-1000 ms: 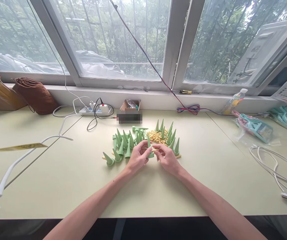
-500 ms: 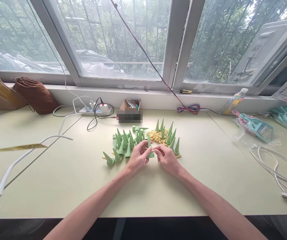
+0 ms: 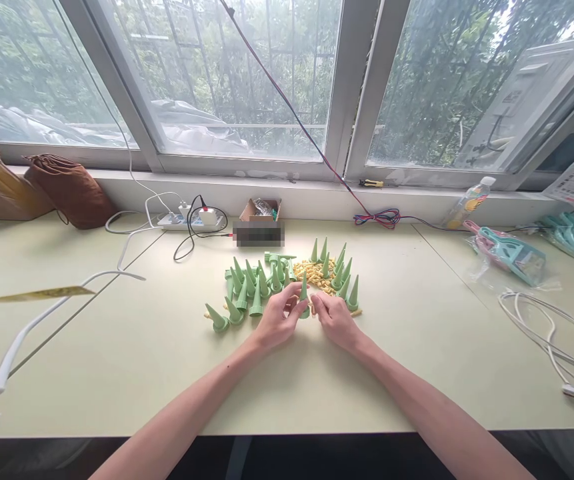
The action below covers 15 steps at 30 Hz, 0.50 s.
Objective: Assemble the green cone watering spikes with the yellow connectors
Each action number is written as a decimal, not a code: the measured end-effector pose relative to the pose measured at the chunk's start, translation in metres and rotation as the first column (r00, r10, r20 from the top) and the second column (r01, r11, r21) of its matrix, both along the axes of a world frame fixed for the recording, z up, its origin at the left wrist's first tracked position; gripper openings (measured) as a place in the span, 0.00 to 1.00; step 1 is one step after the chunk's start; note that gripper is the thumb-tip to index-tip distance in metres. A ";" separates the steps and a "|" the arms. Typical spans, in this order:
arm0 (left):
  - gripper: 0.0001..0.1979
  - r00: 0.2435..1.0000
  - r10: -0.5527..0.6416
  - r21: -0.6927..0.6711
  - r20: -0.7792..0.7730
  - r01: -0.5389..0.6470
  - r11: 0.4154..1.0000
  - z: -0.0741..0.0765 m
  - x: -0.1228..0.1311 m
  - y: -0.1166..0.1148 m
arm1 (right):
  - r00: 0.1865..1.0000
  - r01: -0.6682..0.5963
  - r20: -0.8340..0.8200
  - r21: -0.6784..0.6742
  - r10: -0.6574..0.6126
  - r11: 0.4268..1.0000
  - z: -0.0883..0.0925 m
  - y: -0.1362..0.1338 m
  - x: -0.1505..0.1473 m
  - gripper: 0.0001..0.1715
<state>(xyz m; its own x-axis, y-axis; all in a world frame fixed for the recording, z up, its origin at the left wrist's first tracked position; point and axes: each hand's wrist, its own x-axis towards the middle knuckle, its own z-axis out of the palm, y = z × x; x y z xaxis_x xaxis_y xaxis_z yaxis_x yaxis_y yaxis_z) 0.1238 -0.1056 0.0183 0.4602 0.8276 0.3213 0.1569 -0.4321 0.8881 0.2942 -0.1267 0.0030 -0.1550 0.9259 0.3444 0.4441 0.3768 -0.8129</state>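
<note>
Near the middle of the table, my left hand [image 3: 281, 317] is closed around the base of a green plastic cone [image 3: 304, 291], which stands point up. My right hand [image 3: 333, 317] pinches a small yellowish piece [image 3: 311, 303] against the right side of that cone's base; the fingers partly cover it. Behind my hands lies a pile of small yellow pieces [image 3: 311, 272]. To the left stand several green cones [image 3: 251, 285], a few lying on their sides. More green cones [image 3: 345, 273] form a group behind my right hand, and a yellow piece sticks out beside the nearest one.
A small cardboard box [image 3: 263, 208] and a power strip [image 3: 191, 219] with cables are at the back. On the right are bagged clips [image 3: 511, 253], a bottle [image 3: 471, 202] and a coiled white cable [image 3: 551, 340]. A brown pouch [image 3: 71, 192] sits back left.
The held cone has shifted slightly right and down, and turned more upright. My right hand's fingertips now meet its base, where a small gap showed before.
</note>
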 end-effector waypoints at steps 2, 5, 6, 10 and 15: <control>0.14 1.000 0.007 0.008 -0.002 -0.007 1.000 0.000 0.001 0.000 | 1.000 0.002 -0.011 -0.007 -0.002 1.000 -0.001 0.000 -0.001 0.26; 0.14 0.999 0.019 -0.033 0.039 -0.018 0.999 0.002 0.003 -0.001 | 0.998 0.027 -0.049 -0.008 -0.028 1.000 0.000 -0.002 -0.003 0.25; 0.14 0.997 0.027 -0.067 0.067 -0.023 0.997 0.002 0.004 -0.002 | 0.997 0.040 -0.066 -0.005 -0.040 0.999 0.000 -0.003 -0.003 0.24; 0.16 0.974 0.082 -0.261 0.213 -0.024 0.965 0.006 0.007 -0.002 | 0.990 0.026 -0.142 0.013 -0.024 1.000 0.005 -0.006 -0.005 0.13; 0.19 0.942 0.098 -0.369 0.322 0.029 0.929 0.011 0.005 -0.001 | 0.971 -0.068 -0.226 0.025 0.072 0.997 0.005 -0.007 -0.004 0.13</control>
